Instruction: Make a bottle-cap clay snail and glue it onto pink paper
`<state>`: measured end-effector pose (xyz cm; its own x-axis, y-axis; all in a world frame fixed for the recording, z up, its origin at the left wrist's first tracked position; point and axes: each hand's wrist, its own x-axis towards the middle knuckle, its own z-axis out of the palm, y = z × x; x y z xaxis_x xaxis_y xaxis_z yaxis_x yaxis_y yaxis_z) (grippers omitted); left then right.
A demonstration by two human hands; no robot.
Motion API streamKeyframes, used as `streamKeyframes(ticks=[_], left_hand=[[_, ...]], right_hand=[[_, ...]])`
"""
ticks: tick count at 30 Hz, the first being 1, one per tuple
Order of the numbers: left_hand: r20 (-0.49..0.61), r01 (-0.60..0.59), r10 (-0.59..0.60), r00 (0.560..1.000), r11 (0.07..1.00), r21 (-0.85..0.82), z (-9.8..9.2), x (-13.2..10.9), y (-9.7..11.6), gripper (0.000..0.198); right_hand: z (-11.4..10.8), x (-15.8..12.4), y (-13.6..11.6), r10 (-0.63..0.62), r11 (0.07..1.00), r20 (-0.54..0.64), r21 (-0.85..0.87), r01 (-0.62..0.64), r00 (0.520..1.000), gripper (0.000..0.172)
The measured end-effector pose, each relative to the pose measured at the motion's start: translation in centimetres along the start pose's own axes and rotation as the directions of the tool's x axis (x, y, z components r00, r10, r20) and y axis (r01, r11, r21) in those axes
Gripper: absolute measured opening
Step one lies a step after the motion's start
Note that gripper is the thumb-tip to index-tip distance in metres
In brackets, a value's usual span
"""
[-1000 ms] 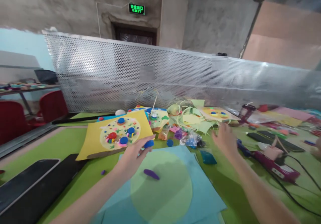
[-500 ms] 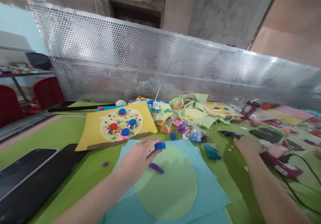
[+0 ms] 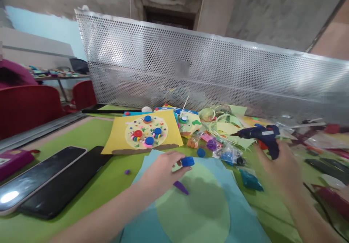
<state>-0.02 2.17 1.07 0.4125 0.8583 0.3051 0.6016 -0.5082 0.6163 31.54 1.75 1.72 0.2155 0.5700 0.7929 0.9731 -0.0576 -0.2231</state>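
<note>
My left hand (image 3: 160, 170) pinches a small blue bottle cap (image 3: 187, 161) between its fingertips, just above a light blue sheet (image 3: 231, 206) that carries a pale green paper circle (image 3: 196, 210). A purple clay piece (image 3: 181, 187) lies on the sheet under that hand. My right hand (image 3: 280, 166) grips a dark blue glue gun (image 3: 260, 133) by its handle, lifted off the table, nozzle pointing left. Behind my left hand lies a yellow card (image 3: 120, 141) with a decorated circle of coloured caps and bits.
Two dark phones (image 3: 51, 179) lie at the left on the green table (image 3: 89, 137). A heap of paper scraps, bags and clay (image 3: 218, 141) sits past the sheet. A perforated metal screen (image 3: 207, 72) closes the back. Red chairs (image 3: 29, 105) stand at the left.
My right hand has taken hold of the blue glue gun and lifted it off the table. My left hand carried the blue cap right, over the blue sheet. The view has swung left.
</note>
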Motion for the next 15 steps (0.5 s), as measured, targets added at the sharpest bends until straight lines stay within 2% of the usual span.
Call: streamKeyframes(ticks=[1,2,6,9,15], left_hand=[[0.004,0.003,-0.003,1.0,1.0,-0.004,0.1,0.0,0.1,0.016],[0.007,0.007,-0.007,1.0,1.0,-0.01,0.2,0.0,0.2,0.016],[0.004,0.031,-0.03,1.0,0.998,-0.063,0.7,-0.3,0.7,0.013],[0.015,0.055,-0.054,0.998,0.994,-0.092,1.1,-0.4,0.8,0.011],[0.053,0.095,-0.09,0.995,0.991,-0.098,1.2,-0.4,1.2,0.012]], right_hand=[[0.2,-0.5,-1.1,0.055,0.998,0.005,-0.006,-0.055,0.998,0.04],[0.3,-0.9,-2.1,0.04,0.999,-0.002,0.008,-0.04,0.999,0.044],[0.2,-2.8,-4.6,-0.165,0.984,-0.021,0.071,0.166,0.986,0.043],[-0.1,-3.7,-5.2,-0.273,0.958,-0.006,0.095,0.272,0.962,0.038],[-0.5,-4.1,-5.2,-0.415,0.909,-0.089,0.015,0.418,0.906,0.035]])
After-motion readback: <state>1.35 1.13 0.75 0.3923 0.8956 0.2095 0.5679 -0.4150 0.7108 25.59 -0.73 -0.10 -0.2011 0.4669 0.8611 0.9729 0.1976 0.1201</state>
